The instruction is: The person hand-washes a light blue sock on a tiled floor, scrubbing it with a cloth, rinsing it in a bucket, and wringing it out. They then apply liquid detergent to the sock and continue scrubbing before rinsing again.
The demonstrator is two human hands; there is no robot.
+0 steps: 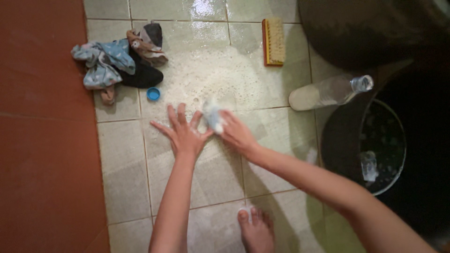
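Right hand point(236, 133) grip closed around small pale wet cloth point(213, 117), bunched at frame centre on soapy floor tiles point(122, 154). Left hand point(183, 133) flat, fingers spread, pressing tile just beside cloth at 9 o'clock. Cloth likely soft, light, limp, slippery with suds; best pinched by a bunched fold. Blurred, kind unclear. Clothes pile point(119, 61) at 10 o'clock, brush point(273, 42) at 1, bottle point(328, 91) at 3. Basin point(386, 145) contents dark, hard to read.
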